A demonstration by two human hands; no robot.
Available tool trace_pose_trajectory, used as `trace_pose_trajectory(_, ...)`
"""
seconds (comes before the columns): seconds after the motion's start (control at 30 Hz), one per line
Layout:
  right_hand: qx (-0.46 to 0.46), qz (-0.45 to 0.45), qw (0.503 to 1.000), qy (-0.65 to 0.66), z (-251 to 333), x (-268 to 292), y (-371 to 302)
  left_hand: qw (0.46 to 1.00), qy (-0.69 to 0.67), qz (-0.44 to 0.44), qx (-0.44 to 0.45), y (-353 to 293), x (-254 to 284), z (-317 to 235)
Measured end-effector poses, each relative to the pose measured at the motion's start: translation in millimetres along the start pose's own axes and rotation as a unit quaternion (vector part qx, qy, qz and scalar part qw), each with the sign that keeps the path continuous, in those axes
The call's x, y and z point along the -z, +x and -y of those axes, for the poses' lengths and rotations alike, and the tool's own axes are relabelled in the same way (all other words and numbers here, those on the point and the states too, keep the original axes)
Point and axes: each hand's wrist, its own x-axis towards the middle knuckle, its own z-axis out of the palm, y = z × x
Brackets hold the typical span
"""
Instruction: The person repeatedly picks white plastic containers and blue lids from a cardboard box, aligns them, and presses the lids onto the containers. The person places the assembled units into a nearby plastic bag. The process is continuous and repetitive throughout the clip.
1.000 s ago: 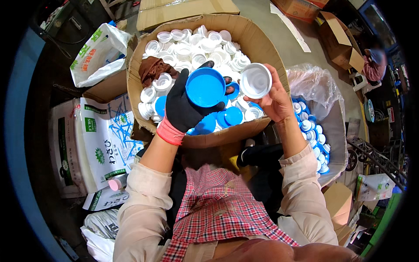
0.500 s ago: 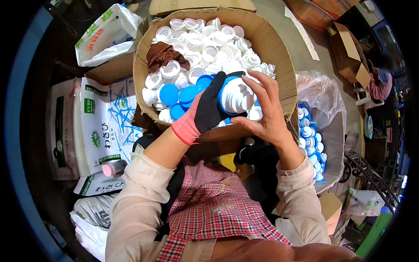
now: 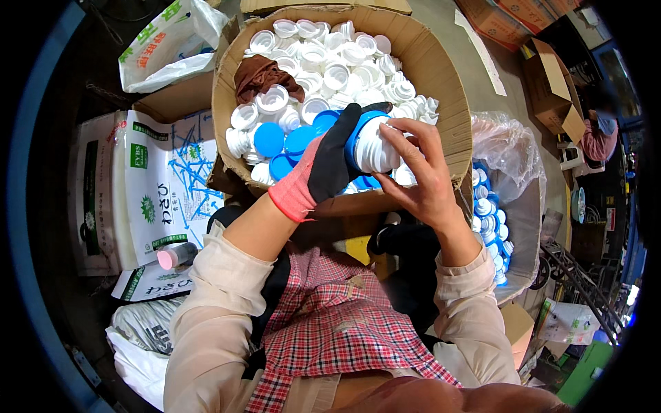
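My left hand (image 3: 329, 162), in a black and pink glove, is wrapped around a blue plastic cap (image 3: 353, 146). A white stepped screw insert (image 3: 374, 149) sits against that cap and faces right. My bare right hand (image 3: 428, 175) has its fingertips and thumb on the insert, one above and one below. Both hands are over the near side of a big cardboard box (image 3: 444, 89). Inside it are many loose white plastic caps (image 3: 336, 76), with several blue caps (image 3: 268, 139) close to my left hand. A brown cloth (image 3: 265, 79) lies on the white pile.
At right stands a box lined with clear plastic (image 3: 513, 148), holding blue-and-white caps (image 3: 492, 227). A printed white sack (image 3: 155, 199) with thin blue sticks (image 3: 196, 165) and a pink-lidded bottle (image 3: 177, 256) lie at left. A person (image 3: 600, 141) is at the far right.
My right fingers have come in from around the white insert and now touch it. The left hand keeps its hold, turned slightly.
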Motion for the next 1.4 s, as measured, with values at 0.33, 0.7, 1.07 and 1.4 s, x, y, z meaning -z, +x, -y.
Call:
trace_pose_trajectory(0.33,0.006,-0.003,1.000,-0.023,-0.5,-2.5,-1.1,0.957,0.240,0.050,-0.154,-1.2,5.6,4.0)
trace_pose_trajectory(0.7,-0.007,0.004,1.000,-0.003,-3.4,1.7,-1.8,0.995,0.056,0.053,0.068,0.8,-3.5,-15.6)
trace_pose_trajectory(1.07,-0.333,-0.249,0.886,0.207,-34.5,-31.3,2.6,0.897,0.438,-0.030,-0.059,3.9,-11.6,29.6)
trace_pose_trajectory(1.4,-0.363,-0.143,0.893,0.226,-56.6,-17.9,-11.2,0.868,0.483,-0.094,-0.072,11.8,-22.4,48.8)
